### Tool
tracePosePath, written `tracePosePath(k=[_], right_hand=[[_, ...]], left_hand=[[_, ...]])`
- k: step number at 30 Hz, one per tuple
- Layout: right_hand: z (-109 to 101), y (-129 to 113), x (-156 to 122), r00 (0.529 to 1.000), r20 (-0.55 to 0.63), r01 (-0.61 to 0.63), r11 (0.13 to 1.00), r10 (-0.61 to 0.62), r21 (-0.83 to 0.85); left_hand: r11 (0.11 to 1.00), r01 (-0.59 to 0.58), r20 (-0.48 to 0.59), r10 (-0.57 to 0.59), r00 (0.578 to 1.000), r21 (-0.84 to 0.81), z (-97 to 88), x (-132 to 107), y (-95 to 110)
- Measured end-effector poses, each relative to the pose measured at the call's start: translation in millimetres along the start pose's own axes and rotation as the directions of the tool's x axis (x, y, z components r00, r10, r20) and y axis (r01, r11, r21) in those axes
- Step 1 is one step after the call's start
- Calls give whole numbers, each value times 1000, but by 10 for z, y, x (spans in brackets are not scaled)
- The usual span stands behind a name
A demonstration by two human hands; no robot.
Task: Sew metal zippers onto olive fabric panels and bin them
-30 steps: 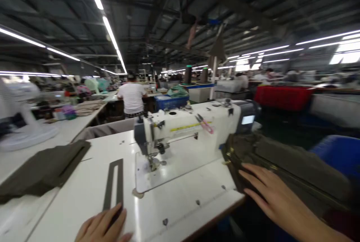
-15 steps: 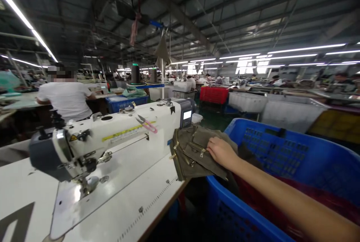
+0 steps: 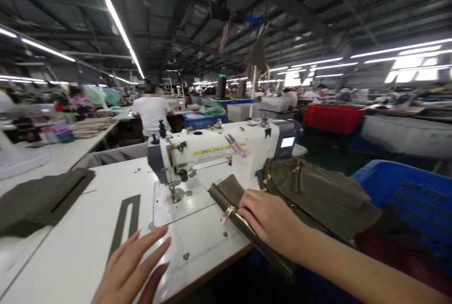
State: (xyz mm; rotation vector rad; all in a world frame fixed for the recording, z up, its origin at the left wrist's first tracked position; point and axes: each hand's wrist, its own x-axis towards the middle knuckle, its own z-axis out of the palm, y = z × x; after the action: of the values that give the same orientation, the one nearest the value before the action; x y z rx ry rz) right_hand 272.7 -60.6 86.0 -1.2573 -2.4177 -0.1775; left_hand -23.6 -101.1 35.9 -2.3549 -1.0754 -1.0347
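Observation:
My right hand (image 3: 270,219) is closed on an olive fabric piece with a brass zipper (image 3: 243,221), held over the front edge of the white sewing table (image 3: 141,179). A metal zipper pull hangs near its left end. My left hand (image 3: 136,266) is over the table at the bottom, fingers spread, holding nothing. Ahead stands a white sewing machine (image 3: 226,141), with pink-handled snips (image 3: 237,147) on its arm. More olive zippered pieces (image 3: 318,186) are heaped at the table's right end. A flat olive strip with a slot (image 3: 122,221) lies left of the machine's needle area.
A blue plastic basket (image 3: 384,172) stands at the right, against the table end. Dark olive fabric (image 3: 38,200) lies on the left. A person in a white shirt (image 3: 151,114) sits beyond the machine. Farther back is a red crate (image 3: 334,118).
My right hand has drawn a zippered piece from the heap leftward and nearer. My left hand has come into view. The camera has turned left.

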Motion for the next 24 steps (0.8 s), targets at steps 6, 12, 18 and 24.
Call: tracePosePath(k=[6, 12, 18, 24], right_hand=[[211, -444, 104, 942, 94, 324, 946, -321, -22], [-478, -59, 192, 958, 282, -50, 930, -59, 363], [-430, 225, 616, 991, 136, -55, 861, -16, 506], [848, -158, 1126, 908, 250, 129, 791, -337, 598]], left_hand=[[985, 58, 378, 8, 926, -162, -22, 716, 348], [698, 649, 582, -403, 706, -303, -69, 1004, 389], [118, 804, 693, -445, 567, -583, 40, 584, 576], [695, 676, 602, -438, 668, -246, 153, -98, 277]])
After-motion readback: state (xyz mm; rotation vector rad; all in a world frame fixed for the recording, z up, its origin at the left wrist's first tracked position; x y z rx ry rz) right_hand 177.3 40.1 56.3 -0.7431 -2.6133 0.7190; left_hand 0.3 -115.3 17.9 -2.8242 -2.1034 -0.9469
